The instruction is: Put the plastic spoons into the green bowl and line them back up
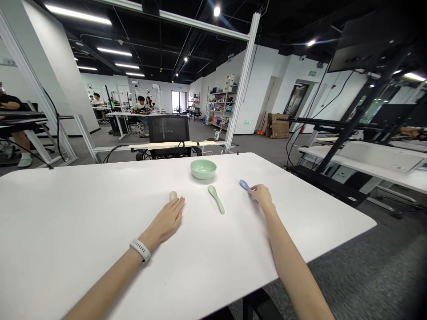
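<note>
My left hand (pixel 166 218) lies flat on the white table (pixel 100 213), fingers together and empty. Its fingertips are at or just touching a small beige ball (pixel 173 195). My right hand (pixel 262 197) is closed around the handle of a blue spoon (pixel 244 185), whose bowl sticks out to the left of my fingers. Between my hands lies a pale green ceramic spoon (pixel 216 199). Farther ahead, a mint green bowl (pixel 203 169) stands near the far edge, its inside mostly hidden by the low angle.
The table's far edge runs just behind the bowl. Beyond it stand an aluminium frame (pixel 243 84) and a black office chair (pixel 168 129). A seated person's arm (pixel 10 105) shows at far left, and a black metal rig (pixel 360 115) stands at right.
</note>
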Motion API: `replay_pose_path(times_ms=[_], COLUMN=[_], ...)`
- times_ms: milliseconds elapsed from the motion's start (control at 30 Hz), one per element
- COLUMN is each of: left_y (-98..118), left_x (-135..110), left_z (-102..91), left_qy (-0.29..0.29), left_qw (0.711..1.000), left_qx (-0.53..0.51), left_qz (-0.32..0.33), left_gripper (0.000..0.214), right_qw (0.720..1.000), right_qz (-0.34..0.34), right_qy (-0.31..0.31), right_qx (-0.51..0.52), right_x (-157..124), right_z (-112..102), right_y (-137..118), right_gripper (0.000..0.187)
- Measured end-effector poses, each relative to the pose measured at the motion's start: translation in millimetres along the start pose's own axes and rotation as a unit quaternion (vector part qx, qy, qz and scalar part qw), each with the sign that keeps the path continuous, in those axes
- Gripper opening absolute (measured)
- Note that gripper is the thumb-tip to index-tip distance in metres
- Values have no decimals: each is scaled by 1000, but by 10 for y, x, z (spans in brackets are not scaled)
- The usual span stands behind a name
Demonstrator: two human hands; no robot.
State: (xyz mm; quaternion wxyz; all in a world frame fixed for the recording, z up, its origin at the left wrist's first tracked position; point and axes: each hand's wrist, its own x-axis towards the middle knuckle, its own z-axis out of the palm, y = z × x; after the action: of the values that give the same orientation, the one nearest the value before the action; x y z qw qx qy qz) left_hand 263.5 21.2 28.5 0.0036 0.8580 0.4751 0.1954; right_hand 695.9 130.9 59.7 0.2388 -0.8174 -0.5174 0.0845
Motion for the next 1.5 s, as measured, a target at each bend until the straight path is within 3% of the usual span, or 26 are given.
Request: replay_pose_path(times_ms=[1100,1500], left_y=[23,73], left_x=[-9,-10], left_z=[48,-39], left_qy=[9,1], left_qw=[1000,999], left_qx=[-23,-31], left_qz=[-15,-14], left_gripper=[64,62], right_qw=[1000,1000], right_qz=[5,5], right_qy=[5,-6], right_qx=[7,8], right_x=[20,26], right_z=[21,23], right_y=[8,15], right_gripper=[14,16])
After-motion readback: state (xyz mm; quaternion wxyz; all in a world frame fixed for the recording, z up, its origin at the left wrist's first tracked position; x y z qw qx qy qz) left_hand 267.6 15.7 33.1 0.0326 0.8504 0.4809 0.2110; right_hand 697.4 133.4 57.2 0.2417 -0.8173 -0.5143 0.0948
